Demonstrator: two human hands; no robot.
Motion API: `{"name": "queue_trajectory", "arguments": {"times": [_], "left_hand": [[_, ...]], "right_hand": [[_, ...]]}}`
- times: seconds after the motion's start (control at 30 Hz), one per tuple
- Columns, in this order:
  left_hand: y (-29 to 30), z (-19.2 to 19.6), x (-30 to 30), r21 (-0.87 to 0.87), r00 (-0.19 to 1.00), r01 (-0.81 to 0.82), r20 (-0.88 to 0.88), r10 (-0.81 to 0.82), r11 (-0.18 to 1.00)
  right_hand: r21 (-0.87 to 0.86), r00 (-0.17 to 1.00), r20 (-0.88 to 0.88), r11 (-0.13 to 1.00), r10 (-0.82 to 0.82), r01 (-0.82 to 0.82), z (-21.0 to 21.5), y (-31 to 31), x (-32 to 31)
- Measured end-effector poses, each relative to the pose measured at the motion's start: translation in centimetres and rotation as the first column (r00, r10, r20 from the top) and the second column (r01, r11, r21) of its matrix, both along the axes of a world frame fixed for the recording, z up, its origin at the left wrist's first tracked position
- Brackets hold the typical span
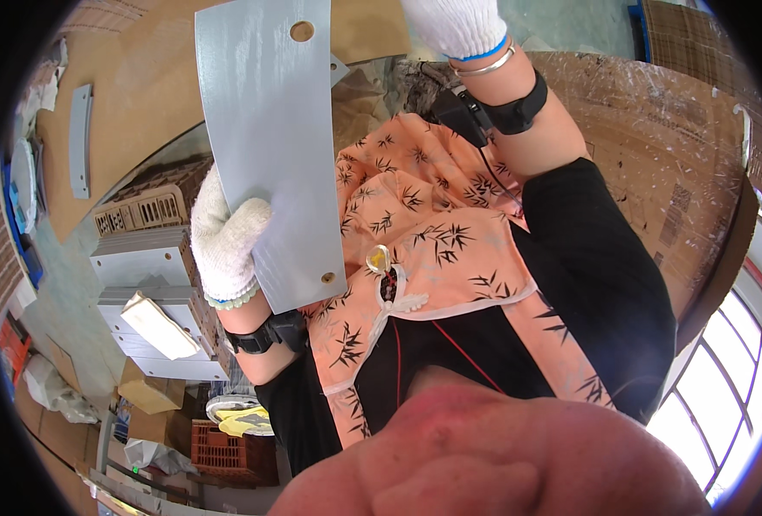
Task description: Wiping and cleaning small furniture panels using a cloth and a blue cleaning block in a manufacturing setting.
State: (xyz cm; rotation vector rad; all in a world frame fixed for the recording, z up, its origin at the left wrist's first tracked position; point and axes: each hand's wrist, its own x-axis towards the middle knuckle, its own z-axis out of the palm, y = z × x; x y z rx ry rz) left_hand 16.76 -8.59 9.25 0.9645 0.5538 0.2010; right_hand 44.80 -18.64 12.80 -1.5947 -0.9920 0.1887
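My left hand point(226, 232), in a white knitted glove, grips the long edge of a light grey flat panel point(278, 163), with its thumb lying over the face. The panel stands nearly upright in front of my body and has a round hole near each end. At the upper edge of the picture is my right hand point(460, 24), also in a white glove. Its fingers are cut off by the picture's edge, so what it holds or touches is hidden. Behind the panel a small grey corner with a hole point(338, 69) peeks out.
A brown board surface point(132, 95) carries a narrow grey strip point(81, 142). Left of me rise stacked grey panels point(144, 262), a folded pale cloth or paper point(159, 325) on them, beside a brown plastic crate point(144, 211). Paint-specked cardboard point(648, 163) lies to the right. An orange-brown crate point(219, 449) stands lower left.
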Motion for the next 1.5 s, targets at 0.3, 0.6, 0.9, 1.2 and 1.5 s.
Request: {"name": "queue_trajectory", "arguments": {"times": [0.3, 0.6, 0.9, 1.2, 1.5], "left_hand": [[-0.2, 0.2, 0.0, 0.01, 1.0, 0.003, 0.024, -0.003, 1.0], [-0.5, 0.5, 0.5, -0.022, 0.999, -0.029, 0.042, 0.03, 0.999], [-0.2, 0.8, 0.9, 0.042, 0.998, 0.041, 0.044, -0.043, 0.998], [-0.5, 1.4, 0.8, 0.023, 0.993, 0.073, 0.093, -0.075, 0.997], [-1.4, 1.2, 1.5, -0.029, 0.984, 0.144, 0.106, -0.14, 0.989]], "right_hand": [[0.041, 1.0, 0.025, 0.999, 0.013, -0.014, -0.9, 0.3, 0.0], [0.084, 0.972, 0.232, 0.996, -0.045, 0.026, -0.2, 0.1, 0.3], [-0.064, 0.988, 0.074, 0.988, -0.133, 0.138, -1.7, 0.5, 0.4], [0.083, 0.833, -0.552, 0.996, 0.028, 0.022, -2.0, 0.6, 2.0], [0.255, 0.855, -0.401, 0.937, 0.329, -0.24, 0.2, 0.9, 2.5]]}}
